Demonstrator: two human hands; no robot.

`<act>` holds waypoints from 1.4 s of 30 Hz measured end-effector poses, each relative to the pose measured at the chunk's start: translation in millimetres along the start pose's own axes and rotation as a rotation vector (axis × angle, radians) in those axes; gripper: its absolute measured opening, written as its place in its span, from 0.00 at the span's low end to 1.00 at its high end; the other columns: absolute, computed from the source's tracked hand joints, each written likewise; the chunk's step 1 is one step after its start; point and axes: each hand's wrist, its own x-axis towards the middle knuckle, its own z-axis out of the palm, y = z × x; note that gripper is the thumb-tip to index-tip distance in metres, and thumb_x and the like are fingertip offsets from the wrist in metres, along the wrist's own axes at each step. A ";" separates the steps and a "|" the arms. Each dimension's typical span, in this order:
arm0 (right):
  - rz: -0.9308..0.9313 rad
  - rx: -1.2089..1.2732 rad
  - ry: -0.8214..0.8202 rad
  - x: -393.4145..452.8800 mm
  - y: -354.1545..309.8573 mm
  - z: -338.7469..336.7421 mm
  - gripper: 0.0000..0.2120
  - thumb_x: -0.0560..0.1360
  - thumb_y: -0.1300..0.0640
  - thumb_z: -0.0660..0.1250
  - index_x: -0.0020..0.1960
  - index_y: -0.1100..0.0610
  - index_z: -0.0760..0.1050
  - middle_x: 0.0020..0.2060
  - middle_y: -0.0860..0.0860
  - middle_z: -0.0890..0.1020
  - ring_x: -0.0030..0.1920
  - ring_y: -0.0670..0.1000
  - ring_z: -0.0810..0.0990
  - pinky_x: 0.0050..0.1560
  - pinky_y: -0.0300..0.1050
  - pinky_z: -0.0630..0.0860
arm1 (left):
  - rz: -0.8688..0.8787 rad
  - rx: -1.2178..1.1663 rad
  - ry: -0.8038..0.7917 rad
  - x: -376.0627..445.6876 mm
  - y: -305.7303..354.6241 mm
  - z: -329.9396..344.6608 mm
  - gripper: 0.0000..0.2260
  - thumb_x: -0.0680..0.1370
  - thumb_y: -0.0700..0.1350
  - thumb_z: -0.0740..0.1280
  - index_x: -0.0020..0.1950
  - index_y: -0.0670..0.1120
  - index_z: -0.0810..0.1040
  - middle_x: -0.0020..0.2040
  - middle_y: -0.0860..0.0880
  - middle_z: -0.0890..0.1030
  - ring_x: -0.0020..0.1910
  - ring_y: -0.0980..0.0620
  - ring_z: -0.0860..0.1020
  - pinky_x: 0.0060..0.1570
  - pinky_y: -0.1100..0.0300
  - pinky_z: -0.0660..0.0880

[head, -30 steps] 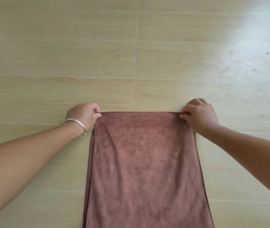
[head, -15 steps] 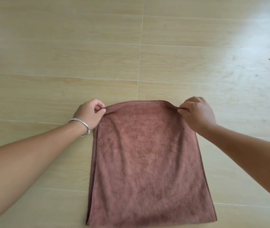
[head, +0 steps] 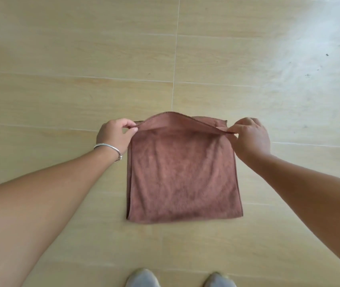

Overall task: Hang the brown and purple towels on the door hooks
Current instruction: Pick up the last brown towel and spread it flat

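Observation:
A brown towel hangs folded in front of me, above a light wooden floor. My left hand, with a silver bangle on its wrist, pinches the towel's top left corner. At the top right corner, my right hand pinches the front layer. The front layer's top edge bows upward between my hands, and a back layer shows behind it. The towel's folded bottom edge hangs free above the floor. No purple towel, door or hook is in view.
The floor of pale wood-look planks fills the view, with glare at the upper right. The grey toes of my two shoes show at the bottom edge, below the towel.
My hands have come closer together, slackening the top edge so it arches up. The view has tilted down; the towel's whole bottom fold and my shoes now show.

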 end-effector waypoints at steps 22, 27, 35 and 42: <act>0.025 -0.097 -0.378 -304.6 -43.1 -205.0 0.11 0.59 0.57 0.82 0.38 0.48 0.85 0.36 0.48 0.80 0.42 0.57 0.80 0.37 0.51 0.76 | -0.067 0.410 -0.636 -346.1 27.0 -193.9 0.07 0.77 0.55 0.66 0.52 0.58 0.81 0.50 0.61 0.79 0.50 0.61 0.75 0.43 0.66 0.69; 0.057 -0.121 -0.396 -297.1 -33.9 -199.7 0.06 0.66 0.54 0.78 0.42 0.48 0.85 0.41 0.49 0.81 0.48 0.57 0.79 0.44 0.51 0.75 | -0.093 0.418 -0.673 -333.7 34.3 -190.5 0.05 0.77 0.54 0.66 0.50 0.58 0.80 0.45 0.61 0.74 0.46 0.62 0.72 0.38 0.66 0.65; 0.086 -0.107 -0.364 -229.4 -23.2 -175.7 0.06 0.73 0.51 0.71 0.48 0.49 0.84 0.48 0.46 0.80 0.55 0.54 0.74 0.51 0.49 0.72 | -0.119 0.363 -0.579 -239.3 45.2 -168.9 0.04 0.77 0.51 0.67 0.49 0.55 0.80 0.49 0.57 0.78 0.48 0.55 0.77 0.47 0.58 0.74; 0.059 -0.065 -0.256 -117.9 -14.9 -102.3 0.11 0.77 0.54 0.61 0.49 0.53 0.83 0.52 0.50 0.80 0.58 0.55 0.72 0.55 0.49 0.69 | -0.129 0.330 -0.454 -119.8 25.7 -105.2 0.02 0.77 0.48 0.68 0.47 0.53 0.80 0.47 0.52 0.82 0.47 0.48 0.79 0.46 0.57 0.74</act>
